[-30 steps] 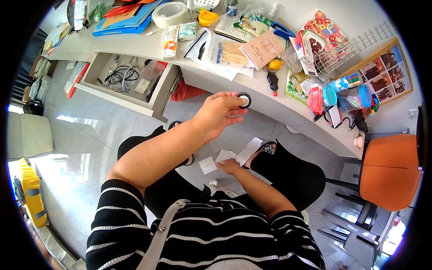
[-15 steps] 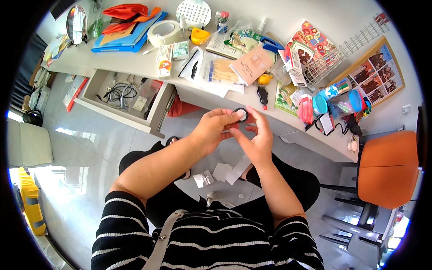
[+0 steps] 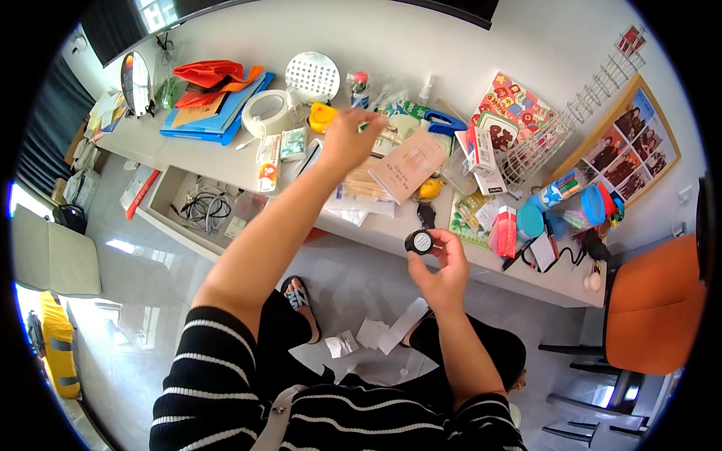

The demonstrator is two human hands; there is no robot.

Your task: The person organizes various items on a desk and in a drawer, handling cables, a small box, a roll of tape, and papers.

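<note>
My right hand (image 3: 444,270) pinches a small round black container (image 3: 419,242) at its edge, in front of the desk. A white, printed disc faces up on it. My left hand (image 3: 350,143) reaches far over the desk with nothing visible in it, thumb and fingers apart. Beneath and just right of that hand lie a bundle of wooden sticks (image 3: 367,183) in clear plastic and a pinkish booklet (image 3: 408,167). A yellow toy-like object (image 3: 322,117) sits close to its left side, partly covered by the hand.
An open drawer (image 3: 174,197) holding cables juts out at the left. A wire rack (image 3: 526,154), a blue-lidded tub (image 3: 592,204) and a pink box (image 3: 504,231) crowd the desk's right end. An orange chair (image 3: 653,304) stands beyond. Paper scraps (image 3: 372,333) lie on the floor.
My left hand has left the round container and swung up and forward over the desk. My right hand keeps the container, now slightly lower and farther right. The view has tilted up.
</note>
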